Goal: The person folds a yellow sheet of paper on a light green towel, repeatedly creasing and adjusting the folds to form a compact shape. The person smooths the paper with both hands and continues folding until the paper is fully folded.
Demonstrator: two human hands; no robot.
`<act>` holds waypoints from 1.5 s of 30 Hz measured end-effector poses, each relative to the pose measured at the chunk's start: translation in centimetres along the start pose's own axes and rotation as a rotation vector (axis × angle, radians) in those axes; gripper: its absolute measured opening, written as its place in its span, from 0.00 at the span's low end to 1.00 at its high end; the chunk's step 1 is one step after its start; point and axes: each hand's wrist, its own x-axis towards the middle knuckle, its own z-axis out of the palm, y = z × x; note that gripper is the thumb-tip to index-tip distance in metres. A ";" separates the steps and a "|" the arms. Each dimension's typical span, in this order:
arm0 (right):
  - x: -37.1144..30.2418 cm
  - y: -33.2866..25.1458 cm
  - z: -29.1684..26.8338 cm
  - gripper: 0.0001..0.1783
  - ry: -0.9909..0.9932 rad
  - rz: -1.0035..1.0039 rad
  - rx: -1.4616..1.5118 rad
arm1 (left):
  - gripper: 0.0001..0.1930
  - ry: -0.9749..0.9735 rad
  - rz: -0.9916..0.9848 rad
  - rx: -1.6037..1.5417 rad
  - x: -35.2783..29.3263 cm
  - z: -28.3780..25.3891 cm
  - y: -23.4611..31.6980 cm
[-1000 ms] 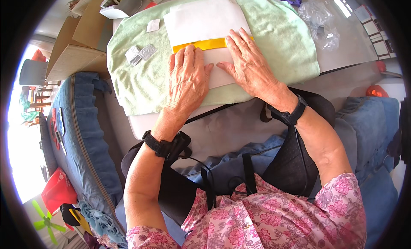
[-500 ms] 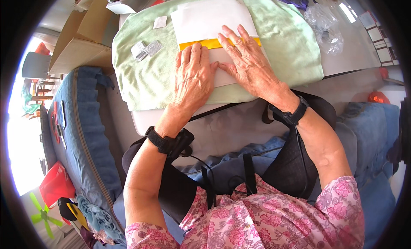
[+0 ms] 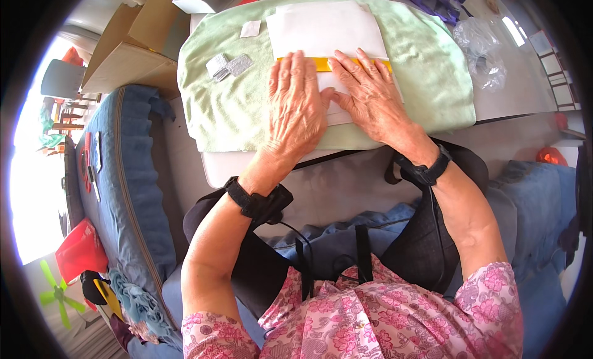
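Note:
A white paper piece like a large envelope (image 3: 327, 32) lies on a pale green cloth (image 3: 216, 118) on the table. Across it runs a yellow strip (image 3: 322, 64), partly hidden by my fingers. My left hand (image 3: 296, 106) rests flat on the paper's left part, fingers stretched out over the strip. On the right part, my right hand (image 3: 372, 106) is also open, fingers spread and fingertips at the strip. The two thumbs come close together below it. Neither hand grasps anything. To the left on the cloth are small silvery packets (image 3: 228, 66) and a little white square (image 3: 250, 29).
An open cardboard box (image 3: 133, 59) stands left of the table. Clear crumpled plastic (image 3: 480, 53) and a purple item (image 3: 435, 2) lie toward the far right. A blue-covered seat arm (image 3: 133, 174) is at my left. Black straps (image 3: 426, 171) with cables circle my wrists.
My left hand has slid forward, its fingers now crossing the yellow strip. My right hand has drawn back slightly, its fingertips reaching less far past the strip. The view has shifted a little.

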 end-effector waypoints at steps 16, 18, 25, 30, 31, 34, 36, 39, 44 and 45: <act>-0.2 0.6 -0.1 0.37 -0.065 -0.023 -0.026 | 0.41 -0.177 -0.020 -0.166 0.3 1.2 0.2; -0.1 0.5 -0.3 0.37 -0.068 -0.025 -0.059 | 0.41 -0.162 -0.046 -0.163 0.2 1.3 0.1; -0.1 0.1 -0.1 0.32 -0.017 -0.017 -0.030 | 0.39 -0.177 -0.102 -0.075 -0.4 1.1 -0.6; -0.1 0.1 -0.2 0.32 0.019 -0.003 0.002 | 0.38 -0.183 -0.121 -0.026 -0.5 1.1 -1.4; -0.1 0.0 0.0 0.32 0.027 -0.005 0.012 | 0.38 -0.192 -0.132 -0.030 -0.7 1.0 -1.4; -0.1 0.1 -0.1 0.32 0.035 0.002 0.032 | 0.38 -0.200 -0.122 -0.014 -0.6 1.1 -1.3; 0.0 -0.1 -0.3 0.31 0.036 0.016 0.071 | 0.38 -0.216 -0.111 0.006 -0.7 1.0 -1.5; -0.1 0.0 -0.3 0.33 0.008 0.025 0.076 | 0.38 -0.229 -0.108 0.023 -0.7 1.1 -1.6; -0.1 0.1 -0.4 0.36 -0.030 0.052 0.095 | 0.37 -0.227 -0.109 0.084 -0.6 1.1 -1.3; -0.2 0.2 -0.4 0.36 -0.012 0.058 0.092 | 0.37 -0.233 -0.113 0.088 -0.5 1.0 -1.2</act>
